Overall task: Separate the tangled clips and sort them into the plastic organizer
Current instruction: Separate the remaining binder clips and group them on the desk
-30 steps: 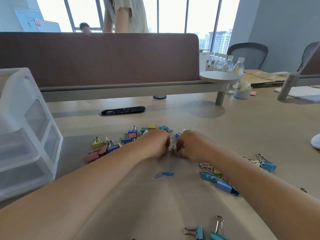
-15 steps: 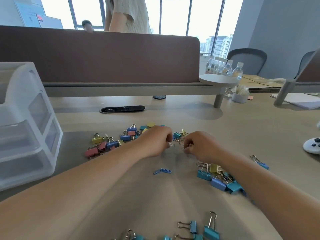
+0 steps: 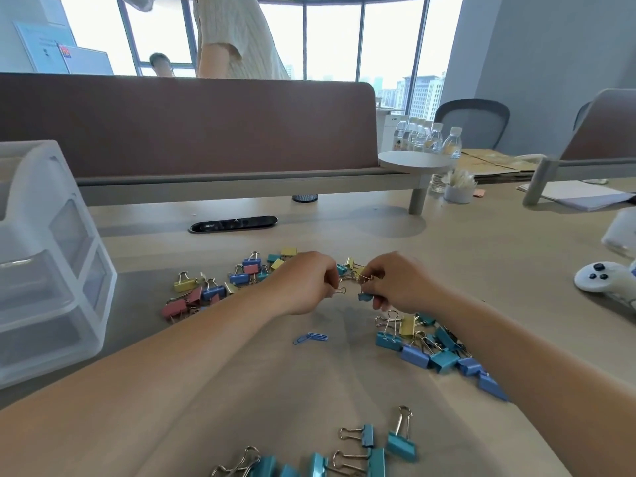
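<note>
1. Two bare hands meet above the middle of a tan table, and between them hangs a small tangle of clips with thin wire loops.
2. The left hand is curled knuckles-up, its fingertips pinched closed on a wire handle at the left end of the tangle.
3. The right hand is curled the same way, its fingers closed on a small blue clip and some gold wire at the right end of the tangle.
4. Both forearms reach in from the bottom corners toward the tangle.
5. Left of the tangle lies a loose pile of yellow, pink and blue binder clips.
6. Right of and nearer than the tangle sits a heap of teal and blue binder clips; more teal clips lie nearest the camera.
7. A blue paper clip lies alone on the table just below the tangle.
8. The plastic organizer, frosted white with stacked drawers, stands far left of the tangle, cut off by the frame edge.
9. Beyond the tangle run a black cable slot and a brown desk divider, with water bottles at its right end.
10. A white game controller rests far right of the tangle.
11. Behind the divider stands another person, cut off at the top of the view.
12. How the clips in the tangle interlock is too small to make out.
</note>
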A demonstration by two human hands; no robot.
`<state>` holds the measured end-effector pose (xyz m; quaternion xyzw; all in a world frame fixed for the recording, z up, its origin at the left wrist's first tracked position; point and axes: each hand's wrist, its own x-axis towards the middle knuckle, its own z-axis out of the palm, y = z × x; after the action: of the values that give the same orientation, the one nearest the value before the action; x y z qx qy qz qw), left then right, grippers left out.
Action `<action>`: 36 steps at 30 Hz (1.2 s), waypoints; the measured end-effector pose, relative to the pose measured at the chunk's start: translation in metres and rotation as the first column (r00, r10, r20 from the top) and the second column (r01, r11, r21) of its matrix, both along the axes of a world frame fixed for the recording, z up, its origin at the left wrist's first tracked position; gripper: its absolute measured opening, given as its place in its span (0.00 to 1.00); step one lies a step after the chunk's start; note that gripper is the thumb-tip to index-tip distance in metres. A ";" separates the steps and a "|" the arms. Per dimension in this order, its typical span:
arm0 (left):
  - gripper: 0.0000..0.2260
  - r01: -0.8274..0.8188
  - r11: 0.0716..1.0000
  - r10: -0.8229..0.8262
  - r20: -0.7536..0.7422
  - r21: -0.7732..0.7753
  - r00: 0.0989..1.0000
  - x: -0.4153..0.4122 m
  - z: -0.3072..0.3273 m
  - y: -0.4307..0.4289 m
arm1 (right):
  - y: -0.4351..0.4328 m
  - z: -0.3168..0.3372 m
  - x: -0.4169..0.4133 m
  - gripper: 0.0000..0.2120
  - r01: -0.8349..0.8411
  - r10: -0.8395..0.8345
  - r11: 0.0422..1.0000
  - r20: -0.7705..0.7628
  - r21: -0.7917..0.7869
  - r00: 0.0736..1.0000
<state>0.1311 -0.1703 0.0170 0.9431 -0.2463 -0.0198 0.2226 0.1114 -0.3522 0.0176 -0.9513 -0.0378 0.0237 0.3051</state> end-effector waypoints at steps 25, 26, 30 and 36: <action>0.09 0.037 0.997 -0.041 0.063 0.064 0.997 -0.015 -0.003 -0.029 | -0.044 -0.001 -0.020 0.06 0.043 -0.033 0.978 0.050 -0.205 0.998; 0.09 0.010 0.997 -0.015 0.076 0.070 0.997 -0.007 -0.003 -0.024 | -0.040 -0.002 -0.014 0.07 0.032 -0.022 0.978 0.051 -0.205 0.998; 0.12 -0.085 0.993 0.076 0.099 0.085 0.992 0.023 -0.005 -0.010 | -0.029 -0.008 0.009 0.15 -0.015 0.035 0.961 0.070 -0.278 0.997; 0.16 -0.110 0.984 0.098 0.090 0.141 0.991 0.072 -0.013 -0.016 | -0.010 -0.013 0.059 0.29 -0.099 0.125 0.919 0.041 -0.382 0.991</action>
<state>0.2032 -0.1865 0.0042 0.9683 -0.2038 0.0132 0.1436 0.1707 -0.3625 0.0048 -0.9888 -0.0968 0.0171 0.1124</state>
